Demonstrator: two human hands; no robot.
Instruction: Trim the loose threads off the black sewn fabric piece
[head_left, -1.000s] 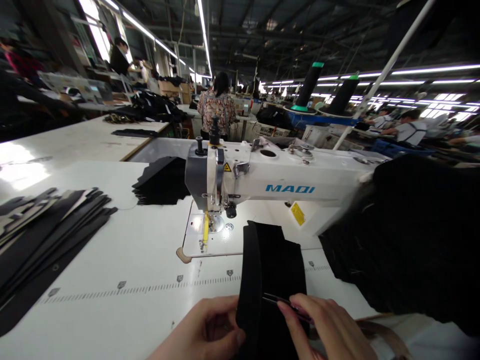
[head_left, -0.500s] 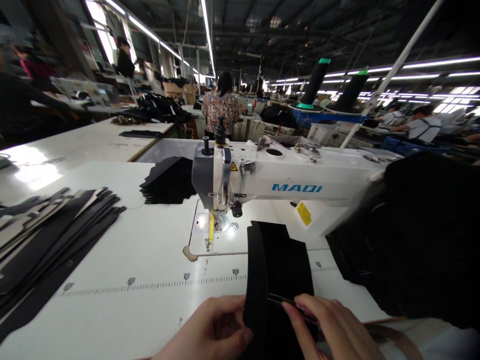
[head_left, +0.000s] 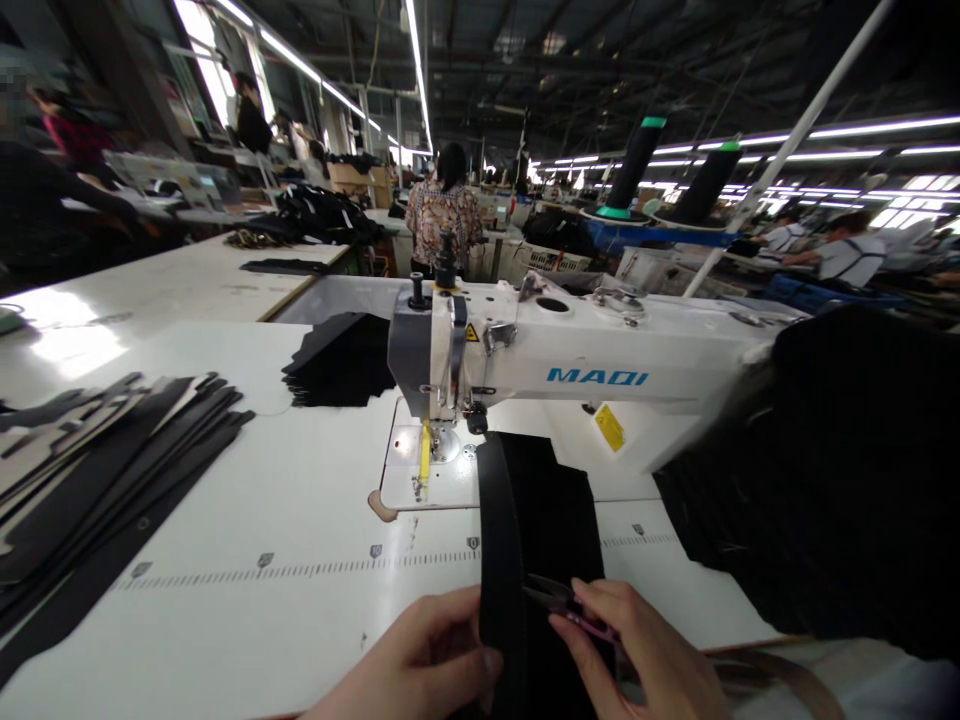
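Spanning the white table (head_left: 247, 500), the sewing machine (head_left: 570, 360) stands behind a black fabric strip (head_left: 536, 520) running from its needle plate toward me. My left hand (head_left: 420, 665) pinches the strip's left edge; my right hand (head_left: 645, 660) pinches small snips (head_left: 559, 597) on it.

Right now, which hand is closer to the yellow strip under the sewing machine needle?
Left. The left hand sits almost straight below the yellow strip, at the black fabric piece's left edge. The right hand is farther over, holding small snips.
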